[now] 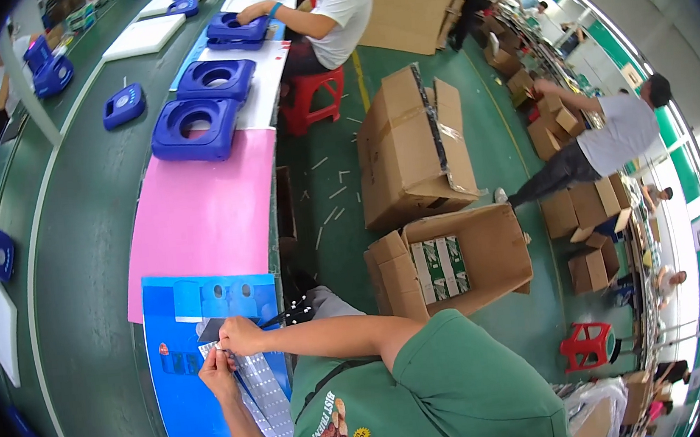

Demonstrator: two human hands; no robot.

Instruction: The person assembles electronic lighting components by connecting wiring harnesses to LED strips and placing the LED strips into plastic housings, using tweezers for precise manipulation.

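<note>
My left hand [218, 374] has its fingers closed on the upper end of a pale sheet of small white stickers [265, 398], which trails down past my forearm. My right hand [241, 336] is pinched close against the left fingertips; what lies between its fingers is too small to make out. Both hands are over a blue sheet [192, 423] on the bench. Just beyond them sits a light-blue piece with round dark holes [217, 294]. Beside my right wrist are black cables with white tips [296, 312].
A pink mat [197, 222] lies farther along the bench, then blue plastic housings [197, 130]. A co-worker [341, 10] sits beyond them. Left runs a green conveyor [88, 246]. Open cardboard boxes [489, 242] and a red stool [588, 347] stand on the floor to the right.
</note>
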